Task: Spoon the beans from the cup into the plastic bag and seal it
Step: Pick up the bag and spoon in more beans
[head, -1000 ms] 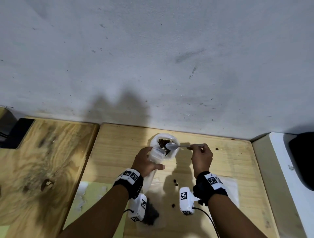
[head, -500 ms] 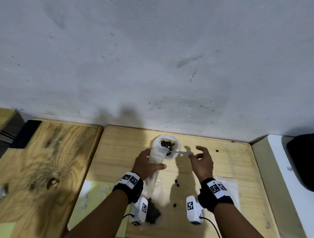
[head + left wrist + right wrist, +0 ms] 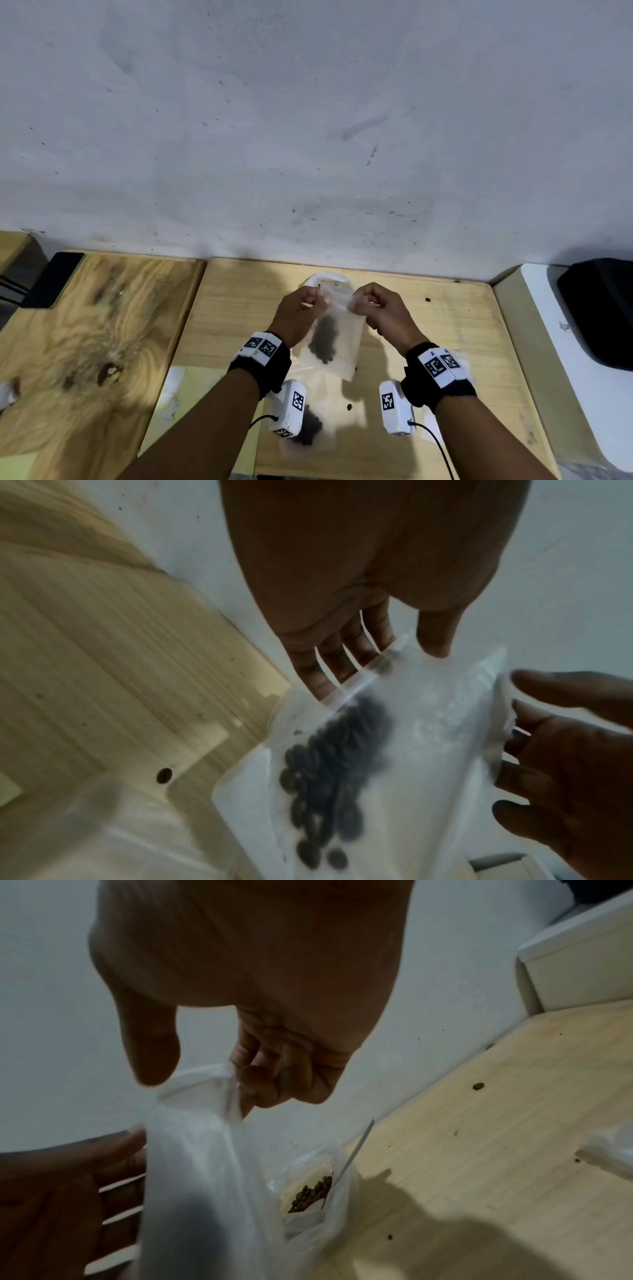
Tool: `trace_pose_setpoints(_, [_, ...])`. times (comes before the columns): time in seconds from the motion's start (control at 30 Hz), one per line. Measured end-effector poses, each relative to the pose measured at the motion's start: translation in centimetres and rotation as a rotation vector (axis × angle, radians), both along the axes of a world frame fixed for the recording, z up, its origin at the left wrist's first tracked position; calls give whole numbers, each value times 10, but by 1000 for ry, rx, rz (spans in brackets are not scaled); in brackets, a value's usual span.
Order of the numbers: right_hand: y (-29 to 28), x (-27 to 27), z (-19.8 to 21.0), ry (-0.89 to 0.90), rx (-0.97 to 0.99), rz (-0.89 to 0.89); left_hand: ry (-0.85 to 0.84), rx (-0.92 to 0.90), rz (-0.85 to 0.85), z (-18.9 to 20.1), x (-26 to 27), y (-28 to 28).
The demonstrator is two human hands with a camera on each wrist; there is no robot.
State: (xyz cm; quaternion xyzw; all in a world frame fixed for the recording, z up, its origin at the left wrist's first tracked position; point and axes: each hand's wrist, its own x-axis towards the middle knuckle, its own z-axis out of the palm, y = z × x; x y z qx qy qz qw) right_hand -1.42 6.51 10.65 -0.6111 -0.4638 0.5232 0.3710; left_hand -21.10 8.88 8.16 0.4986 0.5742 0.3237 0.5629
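frosted plastic bag (image 3: pixel 337 337), matt wood table (image 3: pixel 445 329)

A light wooden table (image 3: pixel 428 342) stands against the grey wall, and on it a white cup (image 3: pixel 329 278) of beans sits near the back edge with a spoon handle (image 3: pixel 356 1148) sticking out. Loose beans (image 3: pixel 349 406) are scattered over the wood. A second clear bag of beans (image 3: pixel 310 433) lies flat near the front edge.
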Motion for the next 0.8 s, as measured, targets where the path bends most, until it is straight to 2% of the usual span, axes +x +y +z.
trace_pose_setpoints(0.07, [-2, -2, -5, -49, 45, -19, -13, 6, 27, -2, -1, 0])
trace_pose_setpoints(0.2, [-2, -8, -8, 21, 20, -103, -38, 13, 27, -2, -2, 0])
trace_pose_setpoints(0.37, [-1, -11, -2, 84, -29, -80, -75, -45, 6, -7, 0, -4])
trace_pose_setpoints(0.67, [3, -12, 14, 121, -66, -79, -146, -29, 45, 1, 4, -3])
trace_pose_setpoints(0.8, [1, -9, 9, 145, -107, -152, -180, -59, 69, 2, 4, -1])
